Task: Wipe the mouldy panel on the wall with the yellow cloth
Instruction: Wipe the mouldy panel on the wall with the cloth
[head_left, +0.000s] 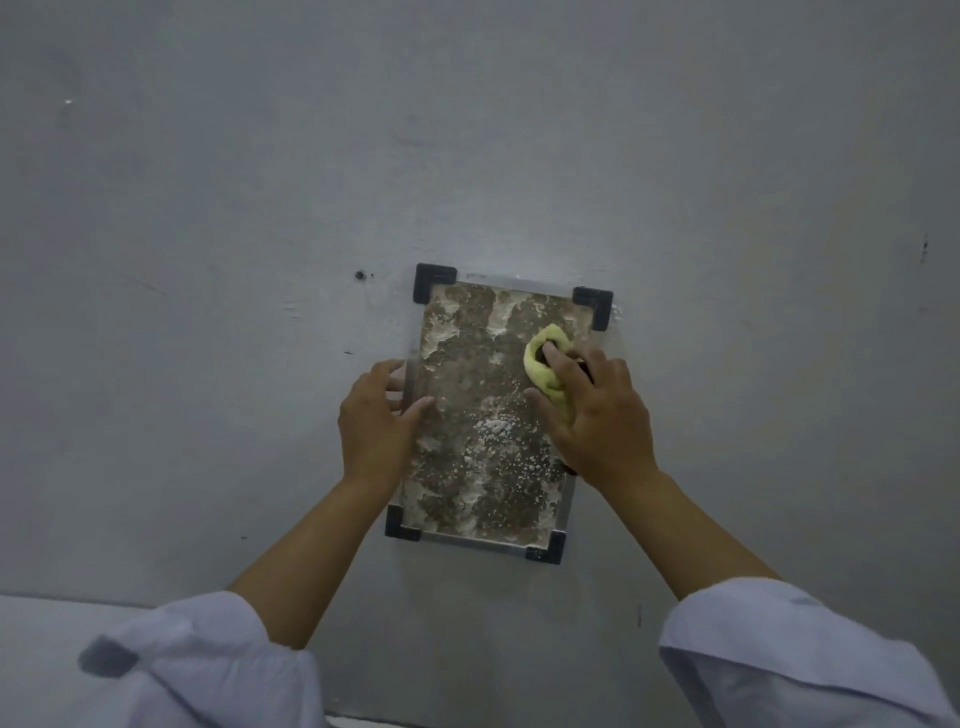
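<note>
R hand (597, 410) clutches bunched yellow cloth (545, 364), pressed on mouldy panel (483, 441) upper right. L hand (376, 421) spread flat on panel's left edge

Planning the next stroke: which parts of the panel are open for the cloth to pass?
The mouldy framed panel is free down its middle and bottom, between both hands. Crowded: left hand on the left edge, right hand with yellow cloth upper right.
</note>
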